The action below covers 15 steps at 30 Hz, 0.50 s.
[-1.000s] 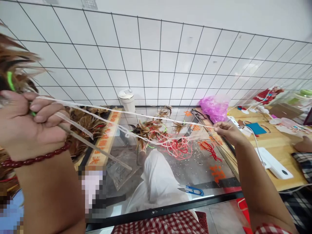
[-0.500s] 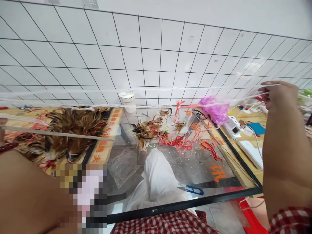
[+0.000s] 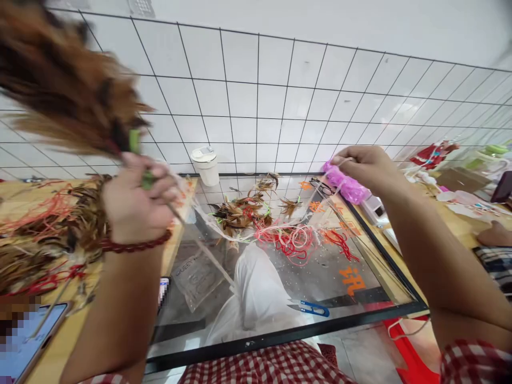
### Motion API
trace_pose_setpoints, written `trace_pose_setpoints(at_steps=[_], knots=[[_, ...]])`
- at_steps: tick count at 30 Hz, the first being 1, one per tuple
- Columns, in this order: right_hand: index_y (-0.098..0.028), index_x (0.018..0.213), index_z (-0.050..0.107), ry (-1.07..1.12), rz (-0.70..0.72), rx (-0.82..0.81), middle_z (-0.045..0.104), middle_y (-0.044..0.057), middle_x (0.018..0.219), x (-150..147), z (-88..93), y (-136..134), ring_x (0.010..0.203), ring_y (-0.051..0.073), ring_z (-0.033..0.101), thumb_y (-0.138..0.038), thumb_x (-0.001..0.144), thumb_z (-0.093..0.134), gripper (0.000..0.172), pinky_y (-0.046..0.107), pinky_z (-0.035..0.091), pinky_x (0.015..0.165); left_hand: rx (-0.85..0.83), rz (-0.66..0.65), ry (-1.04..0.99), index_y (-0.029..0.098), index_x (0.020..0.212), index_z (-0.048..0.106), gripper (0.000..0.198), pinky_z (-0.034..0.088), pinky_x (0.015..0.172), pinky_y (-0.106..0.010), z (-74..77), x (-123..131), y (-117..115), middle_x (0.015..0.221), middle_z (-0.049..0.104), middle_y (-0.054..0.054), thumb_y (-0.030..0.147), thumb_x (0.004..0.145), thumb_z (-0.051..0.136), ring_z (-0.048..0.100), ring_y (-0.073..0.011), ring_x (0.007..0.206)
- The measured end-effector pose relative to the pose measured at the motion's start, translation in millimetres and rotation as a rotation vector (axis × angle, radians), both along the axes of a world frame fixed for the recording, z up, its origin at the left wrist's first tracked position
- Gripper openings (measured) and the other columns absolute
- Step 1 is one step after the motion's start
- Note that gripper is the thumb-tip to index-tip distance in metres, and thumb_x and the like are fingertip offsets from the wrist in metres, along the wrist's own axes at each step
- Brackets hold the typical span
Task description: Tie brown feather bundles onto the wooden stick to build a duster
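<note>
My left hand (image 3: 134, 200) is closed round a feather duster near where its brown feathers (image 3: 80, 96) meet the stick. A green band (image 3: 134, 140) shows there. The thin stick (image 3: 208, 253) slants down to the right over the glass. Up at the right, the fingers of my right hand (image 3: 366, 166) are pinched on a thin whitish strip. This strip (image 3: 216, 229) sags across the glass tabletop between both hands. Below my right hand lies a crinkled purple plastic bundle (image 3: 346, 184). Loose feathers (image 3: 238, 213) and red cords (image 3: 290, 240) lie on the glass (image 3: 276, 272).
Blue thread snips (image 3: 314, 308) lie near the front black edge. A white lidded cup (image 3: 206, 166) stands at the back by the tiled wall. More feather bunches (image 3: 86, 213) and a phone (image 3: 36, 336) are at left. Another person's hand (image 3: 495, 236) shows at far right.
My left hand has come up and inward from the left edge, bringing the feather duster into view. My right hand has moved left and slightly down. The whitish strip has gone from stretched to slack.
</note>
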State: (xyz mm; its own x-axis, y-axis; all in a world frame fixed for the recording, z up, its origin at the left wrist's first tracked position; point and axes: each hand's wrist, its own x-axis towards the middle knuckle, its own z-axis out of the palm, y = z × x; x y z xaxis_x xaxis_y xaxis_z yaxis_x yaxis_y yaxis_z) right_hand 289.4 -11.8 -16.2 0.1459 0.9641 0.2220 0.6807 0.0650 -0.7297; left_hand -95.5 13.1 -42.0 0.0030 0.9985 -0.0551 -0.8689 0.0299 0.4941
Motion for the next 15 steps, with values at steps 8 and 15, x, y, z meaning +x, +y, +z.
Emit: trace_pose_setpoints(at_steps=[8,15], knots=[[-0.019,0.081,0.062,-0.481,0.140,0.435,0.045,0.003,0.065,-110.1,26.9,-3.5,0.084,0.022,0.053,-0.036,0.087,0.057,0.019,0.032,0.032,0.073,0.133,-0.454,0.262,0.015,0.072,0.049,0.030,0.011,0.034,-0.013,-11.1,124.7,-36.3,0.068,0.053,0.000,0.031,0.096,0.046,0.020,0.0002,0.037],[-0.019,0.085,0.067,-0.448,-0.034,0.310,0.054,0.003,0.064,-35.8,18.2,7.2,0.070,0.017,0.051,-0.030,0.084,0.058,0.014,0.032,0.035,0.068,0.014,-0.237,0.268,0.016,0.072,0.043,0.030,0.013,0.032,-0.014,1.9,66.7,-28.1,0.052,0.033,0.006,0.029,0.099,0.038,0.022,-0.0019,0.034]])
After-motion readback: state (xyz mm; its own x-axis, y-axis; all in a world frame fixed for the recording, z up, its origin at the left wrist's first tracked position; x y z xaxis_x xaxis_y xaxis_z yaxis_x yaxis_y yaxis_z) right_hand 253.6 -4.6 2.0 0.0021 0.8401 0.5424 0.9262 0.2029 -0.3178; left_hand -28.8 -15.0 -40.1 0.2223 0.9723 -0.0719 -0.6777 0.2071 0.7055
